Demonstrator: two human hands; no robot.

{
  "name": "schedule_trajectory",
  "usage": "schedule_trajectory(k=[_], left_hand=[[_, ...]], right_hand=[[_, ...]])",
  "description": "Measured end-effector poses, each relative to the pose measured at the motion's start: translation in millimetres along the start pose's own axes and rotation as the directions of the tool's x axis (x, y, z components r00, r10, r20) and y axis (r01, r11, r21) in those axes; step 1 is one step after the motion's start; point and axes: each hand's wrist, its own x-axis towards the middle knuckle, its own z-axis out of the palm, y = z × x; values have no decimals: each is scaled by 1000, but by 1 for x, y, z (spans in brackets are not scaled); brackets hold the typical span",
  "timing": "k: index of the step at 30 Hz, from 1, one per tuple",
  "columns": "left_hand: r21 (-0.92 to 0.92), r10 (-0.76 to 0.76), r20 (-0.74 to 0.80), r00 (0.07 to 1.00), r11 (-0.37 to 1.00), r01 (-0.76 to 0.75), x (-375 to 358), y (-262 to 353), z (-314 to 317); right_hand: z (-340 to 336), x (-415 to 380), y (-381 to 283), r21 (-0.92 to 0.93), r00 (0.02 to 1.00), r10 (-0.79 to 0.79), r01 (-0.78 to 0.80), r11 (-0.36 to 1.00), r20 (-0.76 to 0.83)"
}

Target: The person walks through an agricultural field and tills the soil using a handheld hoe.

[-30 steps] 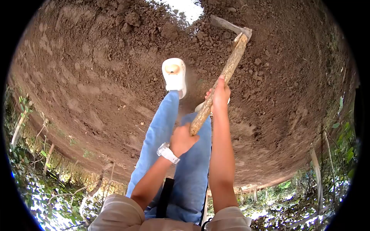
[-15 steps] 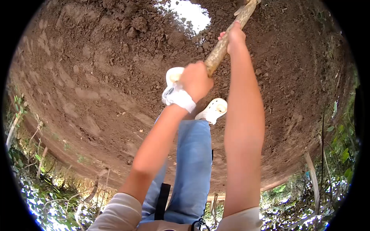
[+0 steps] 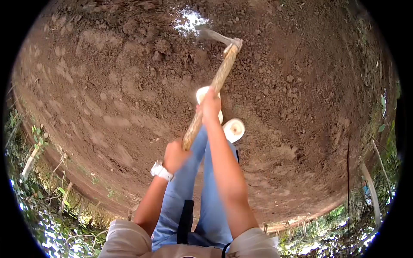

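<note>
Wooden-handled hoe (image 3: 222, 71) held aslant over brown soil (image 3: 279, 107)

The left hand (image 3: 174, 155) grasps the butt end of the hoe's handle, fingers wrapped round the wood, though blur softens its outline. Farther along, the right hand (image 3: 211, 105) is clenched round the handle at about its middle. From the left hand the handle slants forward and to the right, towards the soil's far edge. At its far end sits the metal blade (image 3: 217, 36), which points left, its tip beside a bright white patch (image 3: 188, 21) near the middle of that far edge. Whether the blade touches the soil cannot be told. Loose clods (image 3: 162, 47) lie to the left of the blade.

One white shoe (image 3: 202, 92) is partly hidden behind the handle and the right hand; another white shoe (image 3: 234, 130) stands just to its right, set nearer to the body. Blue jeans (image 3: 215, 215) cover both legs, and a dark strap (image 3: 186, 217) hangs over them. A white watch (image 3: 161, 171) circles the left wrist. Green plants (image 3: 38, 139) grow along the soil's near left edge, and a pale post (image 3: 371, 193) leans by its near right edge.
</note>
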Motion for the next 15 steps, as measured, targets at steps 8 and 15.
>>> schedule_trajectory(k=[8, 15], left_hand=[[165, 158, -65, 985, 975, -146, -78, -31, 2], [448, 221, 304, 927, 825, -344, -88, -12, -53]], right_hand=[[-36, -93, 20, 304, 1000, 12, -10, 953, -3], [-57, -119, 63, 596, 949, 210, -29, 803, -236]])
